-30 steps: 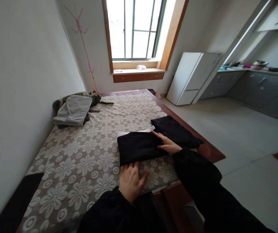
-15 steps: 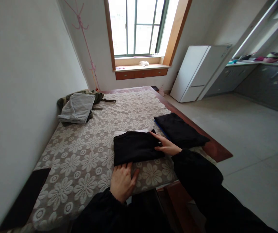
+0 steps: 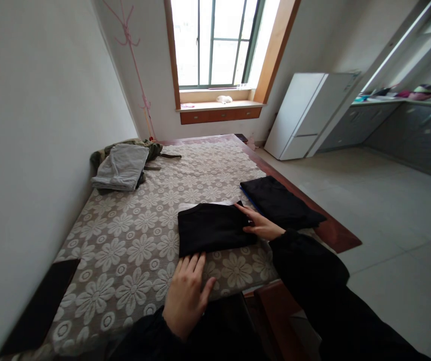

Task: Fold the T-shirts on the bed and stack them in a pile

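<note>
A folded black garment (image 3: 215, 228) lies on the flowered cover of the table, with a strip of white showing along its far edge. At its right end rests my right hand (image 3: 263, 225), thumb and fingers apart, touching the cloth. My left hand (image 3: 188, 291) lies flat on the cover, fingers stretched out and their tips by the garment's near left edge. Just beyond my right hand is a second folded black garment (image 3: 281, 200) with a blue edge.
Grey folded cloth (image 3: 121, 168) sits on a camouflage-patterned item (image 3: 155, 150) at the far left, by the wall. A dark flat panel (image 3: 42, 306) is at the near left. Behind stand a pink coat rack (image 3: 136, 75) and a white fridge (image 3: 309, 115).
My left hand has drawn back slightly towards me, its fingertips still by the near edge. My right hand stays on the garment's right end. The view has shifted a little.
</note>
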`<state>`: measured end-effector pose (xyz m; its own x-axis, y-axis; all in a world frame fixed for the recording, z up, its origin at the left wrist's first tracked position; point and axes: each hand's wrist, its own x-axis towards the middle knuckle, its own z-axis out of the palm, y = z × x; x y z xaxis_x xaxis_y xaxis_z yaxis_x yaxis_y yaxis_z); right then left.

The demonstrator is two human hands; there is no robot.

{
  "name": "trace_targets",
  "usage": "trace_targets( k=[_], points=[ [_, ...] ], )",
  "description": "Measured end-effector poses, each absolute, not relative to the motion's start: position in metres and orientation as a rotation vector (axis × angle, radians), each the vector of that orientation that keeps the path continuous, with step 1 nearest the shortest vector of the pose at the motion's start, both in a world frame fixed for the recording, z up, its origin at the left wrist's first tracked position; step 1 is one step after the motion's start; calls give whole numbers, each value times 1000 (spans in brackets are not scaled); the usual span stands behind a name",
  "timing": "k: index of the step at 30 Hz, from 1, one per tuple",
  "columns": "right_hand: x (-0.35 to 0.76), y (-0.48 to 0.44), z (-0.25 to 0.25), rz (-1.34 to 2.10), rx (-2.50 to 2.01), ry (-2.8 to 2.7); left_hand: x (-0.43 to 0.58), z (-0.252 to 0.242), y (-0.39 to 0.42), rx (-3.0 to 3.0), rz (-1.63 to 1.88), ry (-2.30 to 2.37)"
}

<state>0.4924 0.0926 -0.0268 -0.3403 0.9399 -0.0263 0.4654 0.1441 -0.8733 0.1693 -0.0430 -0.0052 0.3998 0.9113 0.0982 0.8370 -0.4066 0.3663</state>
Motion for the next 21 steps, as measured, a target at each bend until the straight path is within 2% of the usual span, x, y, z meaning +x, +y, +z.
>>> trace_targets(
  k=[6, 11, 17, 21],
  points=[
    [490, 94, -26, 1105, -1319, -1874, 173, 31, -33, 2362, 581, 1413],
    [490, 94, -26, 1048, -1391, -1927, 187, 22, -10, 2510, 594, 1435],
    [455, 71, 11, 438, -1418, -2044, 195, -10, -2, 2514, 504, 1555],
    [394, 68, 33, 357, -1233, -2287, 195, -14, -1, 2500, 510, 1561]
  ],
)
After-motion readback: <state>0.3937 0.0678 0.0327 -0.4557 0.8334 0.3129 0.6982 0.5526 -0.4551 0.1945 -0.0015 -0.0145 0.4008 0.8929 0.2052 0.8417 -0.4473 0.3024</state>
